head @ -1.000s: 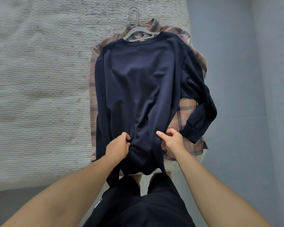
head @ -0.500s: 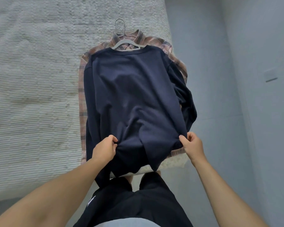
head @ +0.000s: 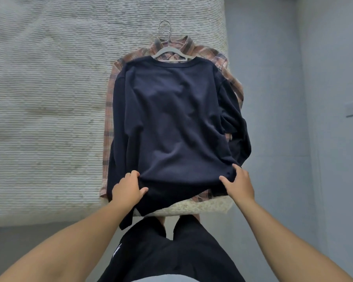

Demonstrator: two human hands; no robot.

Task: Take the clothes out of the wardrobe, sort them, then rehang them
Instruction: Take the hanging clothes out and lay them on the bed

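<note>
Soft, even, cool daylight, no hard shadows and no glare anywhere. The dark navy knit sweatshirt point(head: 171, 123) soaks up the light, its folds barely readable. The pale ribbed woven bedspread point(head: 49, 98) is crisp in the middle but smears and softens toward the far left corner. Wide-angle bending stretches the near forearms and bows the grey wall point(head: 334, 78) on the right.

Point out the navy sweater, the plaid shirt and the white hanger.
sweater point(head: 171, 119), head view, middle of its chest.
plaid shirt point(head: 108, 123), head view, strip showing along the sweater's left edge.
hanger point(head: 167, 50), head view, left shoulder bar above the sweater's neckline.
</note>
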